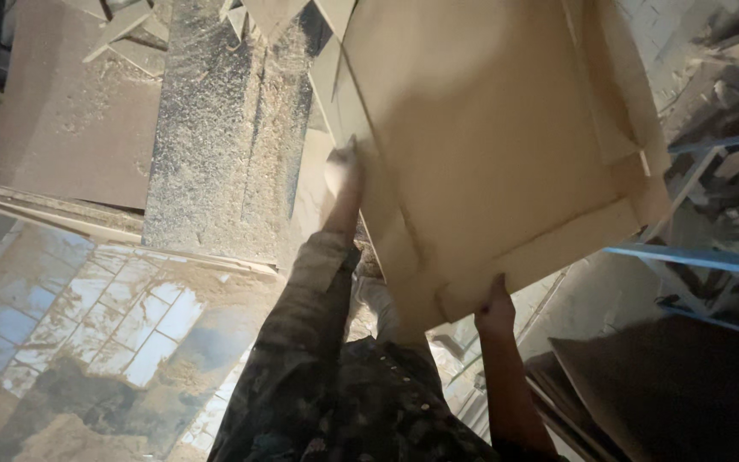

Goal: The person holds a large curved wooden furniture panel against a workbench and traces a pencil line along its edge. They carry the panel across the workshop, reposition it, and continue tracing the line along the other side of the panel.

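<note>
A large pale wooden panel assembly point(489, 128), made of boards joined at right angles, fills the upper middle of the head view. My left hand point(341, 175) presses against its left edge, fingers on the board's side. My right hand point(495, 310) grips the lower edge of the same assembly from below. My left arm wears a dark patterned sleeve; my right forearm is bare.
A dusty grey machine bed point(224, 137) covered in sawdust stands at the left. Flat boards point(70, 120) lie beyond it. A tiled floor point(87, 316) with sawdust lies lower left. A blue metal frame point(694, 257) and dark panels point(677, 393) stand at the right.
</note>
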Available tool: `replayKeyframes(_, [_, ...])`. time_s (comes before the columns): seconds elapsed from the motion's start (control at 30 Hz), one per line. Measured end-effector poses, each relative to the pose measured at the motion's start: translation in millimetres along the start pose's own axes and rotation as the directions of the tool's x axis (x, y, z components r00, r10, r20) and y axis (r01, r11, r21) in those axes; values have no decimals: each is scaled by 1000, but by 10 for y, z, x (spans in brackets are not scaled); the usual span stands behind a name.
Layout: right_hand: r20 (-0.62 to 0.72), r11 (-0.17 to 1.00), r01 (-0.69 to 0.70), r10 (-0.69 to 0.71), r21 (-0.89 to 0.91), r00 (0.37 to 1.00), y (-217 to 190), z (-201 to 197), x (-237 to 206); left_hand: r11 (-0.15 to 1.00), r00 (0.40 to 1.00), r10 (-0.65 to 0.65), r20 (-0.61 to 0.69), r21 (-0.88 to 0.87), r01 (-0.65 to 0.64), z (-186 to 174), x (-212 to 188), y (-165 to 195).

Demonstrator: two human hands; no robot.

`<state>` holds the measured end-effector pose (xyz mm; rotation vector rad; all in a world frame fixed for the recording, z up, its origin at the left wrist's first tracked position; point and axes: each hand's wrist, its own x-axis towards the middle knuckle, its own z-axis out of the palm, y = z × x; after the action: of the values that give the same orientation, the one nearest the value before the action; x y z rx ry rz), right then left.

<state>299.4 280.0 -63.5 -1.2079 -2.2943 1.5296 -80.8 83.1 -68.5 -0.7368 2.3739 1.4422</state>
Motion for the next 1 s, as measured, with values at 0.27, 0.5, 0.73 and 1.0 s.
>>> replayKeyframes(0.27, [95,784,185,-159,-593,983,-180,58,244,982,978,187,86,-53,-183,-52,143,225])
replayKeyframes(0.5, [258,426,-278,104,861,960,179,-644,-186,977,992,68,104,-209,-45,-397,-445,-641])
replayKeyframes(0.73, [187,365,-297,308,883,933,430,-1078,250,961,986,133,99,-255,-104,-392,-478,-1001])
replayKeyframes(1.0, [442,112,-488,289,866,849,662,-1048,310,984,990,121,67,-141,-110,-387,-295,-741])
